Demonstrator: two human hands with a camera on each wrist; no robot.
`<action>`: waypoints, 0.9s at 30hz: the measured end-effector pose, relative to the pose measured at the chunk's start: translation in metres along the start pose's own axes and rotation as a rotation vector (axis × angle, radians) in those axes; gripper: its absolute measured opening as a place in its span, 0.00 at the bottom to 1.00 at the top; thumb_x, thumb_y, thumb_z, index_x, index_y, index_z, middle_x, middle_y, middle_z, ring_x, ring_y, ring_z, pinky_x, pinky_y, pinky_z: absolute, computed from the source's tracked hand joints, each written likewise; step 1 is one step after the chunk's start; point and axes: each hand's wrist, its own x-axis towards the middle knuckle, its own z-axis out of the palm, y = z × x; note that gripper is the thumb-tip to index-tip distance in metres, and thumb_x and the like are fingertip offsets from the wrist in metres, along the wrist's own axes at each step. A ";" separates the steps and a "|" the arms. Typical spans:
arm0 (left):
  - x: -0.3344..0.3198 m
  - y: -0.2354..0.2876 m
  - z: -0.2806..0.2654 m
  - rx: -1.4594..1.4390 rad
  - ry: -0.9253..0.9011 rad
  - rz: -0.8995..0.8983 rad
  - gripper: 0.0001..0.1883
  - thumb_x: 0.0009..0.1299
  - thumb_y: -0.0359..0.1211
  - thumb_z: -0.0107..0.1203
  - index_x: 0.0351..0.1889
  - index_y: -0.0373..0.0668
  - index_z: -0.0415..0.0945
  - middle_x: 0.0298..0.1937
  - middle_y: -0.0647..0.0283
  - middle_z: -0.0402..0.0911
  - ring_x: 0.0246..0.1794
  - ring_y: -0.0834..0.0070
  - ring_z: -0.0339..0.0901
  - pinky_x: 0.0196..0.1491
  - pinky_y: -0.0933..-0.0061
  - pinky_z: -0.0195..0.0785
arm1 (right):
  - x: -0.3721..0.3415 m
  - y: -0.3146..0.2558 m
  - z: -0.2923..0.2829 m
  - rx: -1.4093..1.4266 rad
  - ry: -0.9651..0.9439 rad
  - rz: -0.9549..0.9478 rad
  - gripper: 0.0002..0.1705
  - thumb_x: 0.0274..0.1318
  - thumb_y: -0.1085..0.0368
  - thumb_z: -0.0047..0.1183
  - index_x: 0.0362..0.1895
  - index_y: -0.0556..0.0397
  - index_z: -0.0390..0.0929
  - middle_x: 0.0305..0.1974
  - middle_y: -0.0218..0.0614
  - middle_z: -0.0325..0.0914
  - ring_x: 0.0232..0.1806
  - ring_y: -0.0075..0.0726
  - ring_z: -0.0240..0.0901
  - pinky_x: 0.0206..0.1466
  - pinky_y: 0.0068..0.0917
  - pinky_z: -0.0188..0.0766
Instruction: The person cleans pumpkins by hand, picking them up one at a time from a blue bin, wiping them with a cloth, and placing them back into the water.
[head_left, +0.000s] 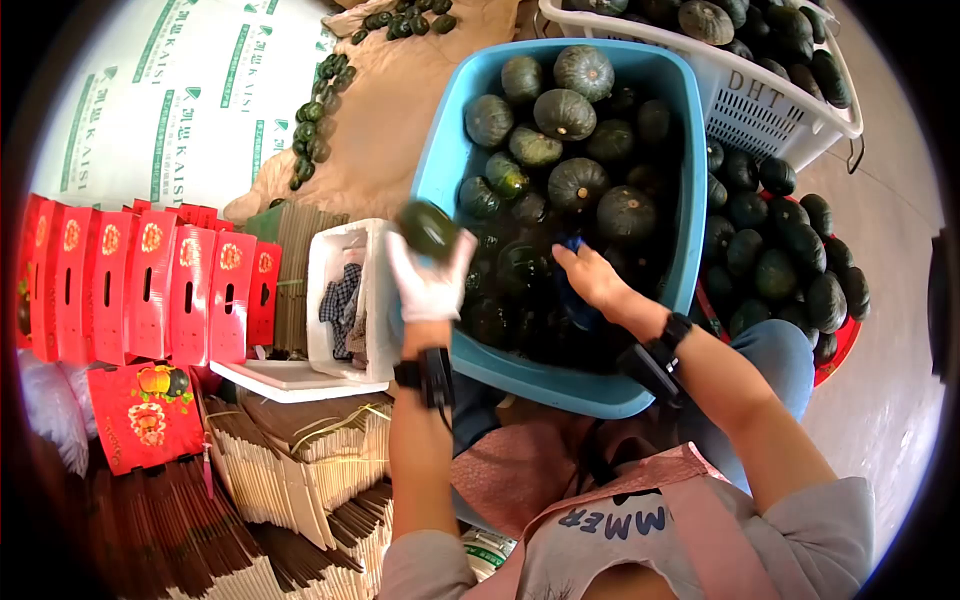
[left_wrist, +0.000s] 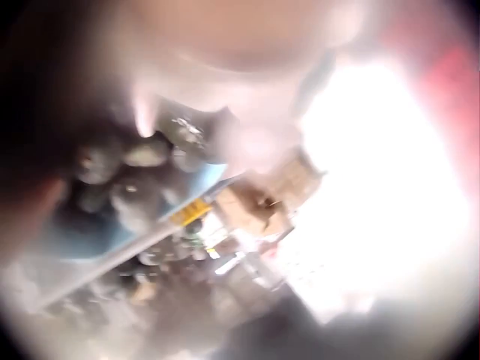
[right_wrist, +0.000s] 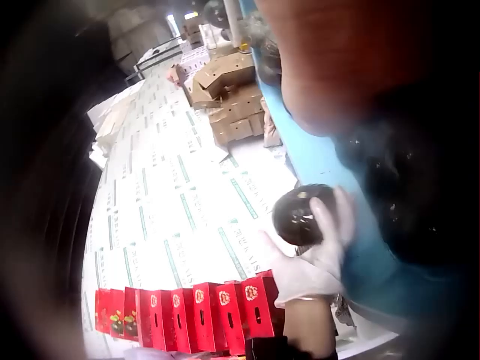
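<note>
In the head view my left hand (head_left: 432, 285), in a white glove, grips a wet dark green squash (head_left: 428, 229) over the left rim of the blue tub (head_left: 545, 375). The right wrist view also shows the gloved left hand (right_wrist: 319, 262), with its fingers round the squash (right_wrist: 297, 215). My bare right hand (head_left: 592, 275) is over the tub's dark water, its fingers round a blue cloth (head_left: 574, 300) that is partly hidden. Several squashes (head_left: 578, 185) lie in the tub around and beyond it. The left wrist view is blurred.
Right of the tub, more squashes fill a red basin (head_left: 850, 345) and a white crate (head_left: 755, 105). On the left are an open foam box (head_left: 335, 240), red cartons (head_left: 140, 285) and stacked cardboard (head_left: 290, 470). A row of small squashes lies by brown paper (head_left: 400, 110).
</note>
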 end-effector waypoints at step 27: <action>0.017 -0.010 -0.020 0.992 0.122 -0.162 0.24 0.63 0.42 0.61 0.57 0.50 0.71 0.51 0.67 0.79 0.49 0.67 0.77 0.51 0.51 0.71 | -0.013 -0.023 0.021 -0.041 -0.119 -0.170 0.45 0.62 0.29 0.34 0.69 0.50 0.60 0.73 0.49 0.45 0.74 0.59 0.42 0.73 0.47 0.47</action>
